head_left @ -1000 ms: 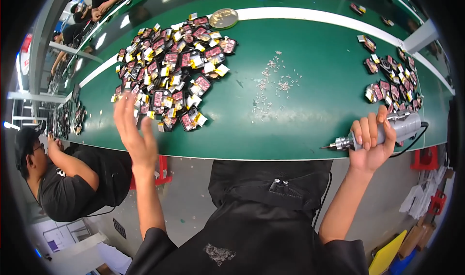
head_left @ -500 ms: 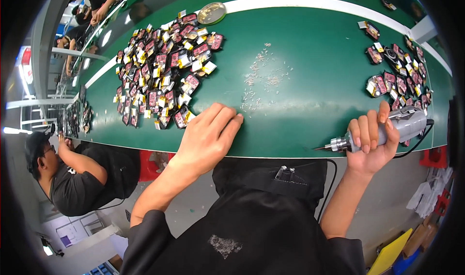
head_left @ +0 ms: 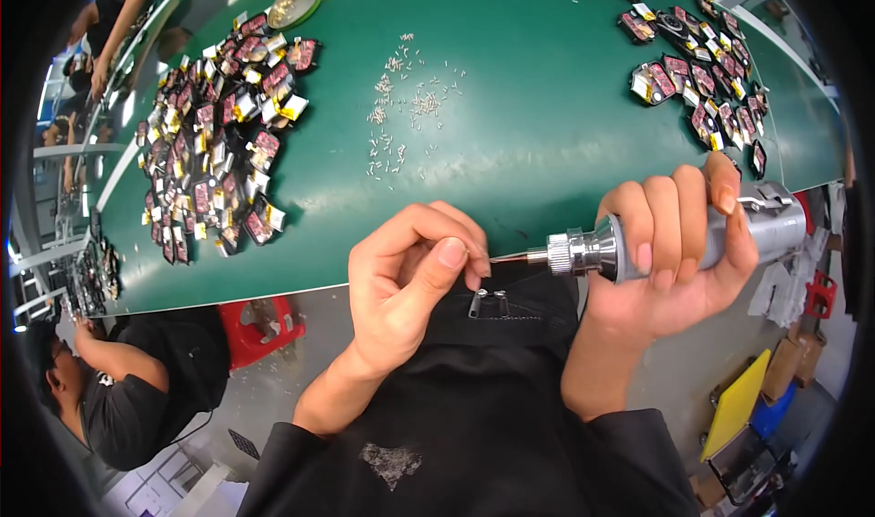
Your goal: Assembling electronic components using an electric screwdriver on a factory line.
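Your right hand [head_left: 673, 287] grasps driver [head_left: 609, 249] by table's [head_left: 547, 125] near edge, tip [head_left: 510, 259] pointing left. Your left hand [head_left: 392, 300] at tip, fingers bunched; cannot tell whether gripping anything. Pieces [head_left: 426, 104] mid-table; devices [head_left: 202, 118] on table's left and right.

Whether anything is pinched by the left hand [head_left: 401, 285] cannot be told. By the right hand [head_left: 670, 266], the middle of the grey tool [head_left: 775, 228] is partly covered. The scattered pale pieces [head_left: 426, 104] are too small to be identified.
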